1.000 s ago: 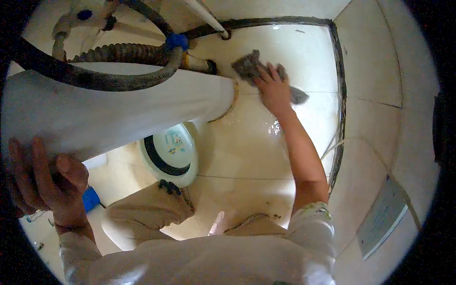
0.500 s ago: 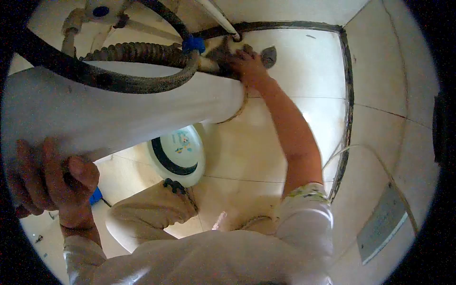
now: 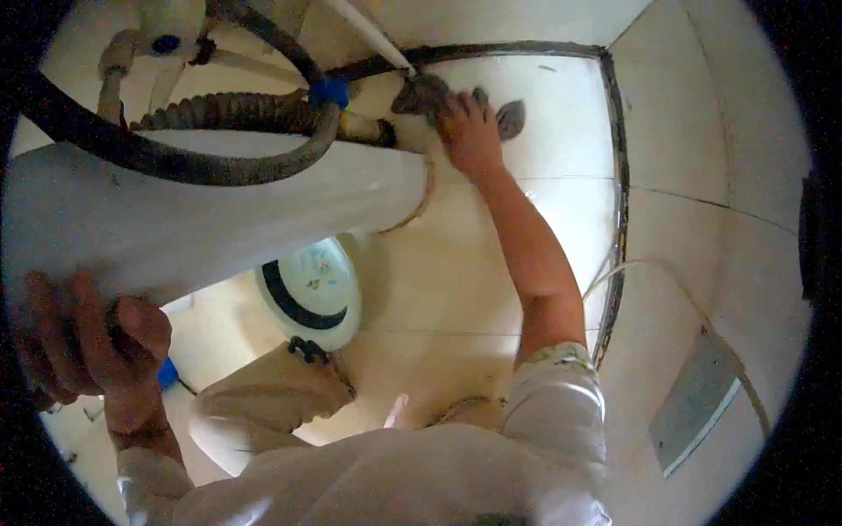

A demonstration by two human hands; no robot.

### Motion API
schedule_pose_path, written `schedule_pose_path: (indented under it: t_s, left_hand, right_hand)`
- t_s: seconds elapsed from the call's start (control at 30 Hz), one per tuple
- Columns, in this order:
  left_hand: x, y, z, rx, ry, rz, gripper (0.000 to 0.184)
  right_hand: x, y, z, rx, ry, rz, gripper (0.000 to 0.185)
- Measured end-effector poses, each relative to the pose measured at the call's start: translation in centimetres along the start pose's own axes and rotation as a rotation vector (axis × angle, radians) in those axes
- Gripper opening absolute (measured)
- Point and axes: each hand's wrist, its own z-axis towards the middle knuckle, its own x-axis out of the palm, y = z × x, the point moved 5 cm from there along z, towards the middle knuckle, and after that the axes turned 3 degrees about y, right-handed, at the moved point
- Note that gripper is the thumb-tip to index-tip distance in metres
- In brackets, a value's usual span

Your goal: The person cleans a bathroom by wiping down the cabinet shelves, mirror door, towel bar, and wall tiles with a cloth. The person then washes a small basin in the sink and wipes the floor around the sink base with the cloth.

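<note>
My right hand (image 3: 472, 136) is on the floor by the wall, its fingers pressed over a crumpled dark grey rag (image 3: 424, 98). One end of the rag sticks out past the fingers on the right. A thin pale pipe (image 3: 373, 37) meets the floor beside the rag. Across the view lies a white pedestal (image 3: 289, 202), its base left of my right forearm. My left hand (image 3: 96, 342) is at the pedestal's near side at far left, fingers apart and holding nothing visible. Whether it touches the surface is hard to see.
A dark hose (image 3: 237, 171) with a blue clamp (image 3: 329, 91) loops over the pedestal, beside a ribbed drain pipe (image 3: 232, 111). A slipper (image 3: 320, 272) stands on the tiled floor. A pale cable (image 3: 662, 267) and a grey panel (image 3: 697, 403) are at right.
My right hand has moved slightly right and away from the drain pipe end, with the rag under it. More of the rag and the pipe end show now. My left hand stays put.
</note>
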Motion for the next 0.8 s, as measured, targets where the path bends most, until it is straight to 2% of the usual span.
schedule_pose_path:
  t_s: [0.07, 0.13, 0.17, 0.2, 0.23, 0.3, 0.37, 0.43, 0.5, 0.57, 0.63, 0.7, 0.77, 0.8]
  left_hand:
    - [0.2, -0.2, -0.1, -0.022, -0.017, 0.045, 0.035]
    - [0.1, -0.3, -0.1, -0.001, -0.026, 0.061, 0.037]
    - [0.1, -0.3, 0.0, 0.011, -0.029, 0.051, 0.037]
    - [0.2, -0.4, 0.0, 0.024, -0.031, 0.041, 0.037]
    - [0.3, -0.4, 0.1, 0.021, -0.045, 0.031, 0.036]
    - [0.5, -0.3, -0.2, 0.022, -0.060, 0.008, 0.036]
    - [0.3, -0.2, -0.3, 0.017, -0.075, -0.002, 0.036]
    - [0.1, -0.3, -0.3, -0.001, -0.087, -0.003, 0.035]
    - [0.0, -0.2, -0.3, -0.025, -0.050, 0.034, 0.034]
    - [0.1, 0.1, -0.7, -0.041, 0.012, 0.067, 0.033]
    - [0.4, 0.4, -1.1, -0.043, 0.019, 0.062, 0.033]
    - [0.7, 0.2, -1.2, -0.003, -0.010, 0.022, 0.030]
    - [0.8, -0.4, -1.0, 0.042, -0.044, -0.006, 0.028]
    - [0.7, -0.6, -1.0, 0.044, -0.058, -0.008, 0.028]
  right_hand:
    - [-0.3, -1.1, -5.2, -0.110, -0.027, 0.135, 0.030]
    - [-1.1, -6.1, -9.6, 0.236, -0.062, 0.079, 0.037]
    - [-3.3, -8.0, -11.0, 0.312, -0.084, -0.080, 0.035]
    - [-5.2, -9.7, -12.3, 0.423, -0.236, -0.138, 0.036]
    - [-5.9, -11.3, -12.1, 0.575, -0.287, -0.150, 0.039]
    - [-3.8, -15.0, -9.9, 0.720, -0.379, -0.178, 0.046]
    - [-4.0, -15.7, -5.5, 0.953, -0.370, -0.174, 0.053]
    - [-3.1, -16.0, -1.5, 0.921, -0.298, -0.212, 0.060]
    - [-2.0, -14.3, 1.0, 0.815, -0.294, -0.196, 0.053]
    - [-1.2, -11.0, 1.6, 0.545, -0.289, -0.187, 0.042]
    - [-0.6, -7.3, 0.7, 0.290, -0.147, 0.106, 0.031]
    - [0.1, -2.6, -1.2, 0.053, 0.014, 0.059, 0.029]
    - [2.0, -0.7, -4.9, -0.146, -0.024, 0.223, 0.030]
    - [0.5, -0.9, -6.0, -0.159, 0.011, 0.205, 0.030]
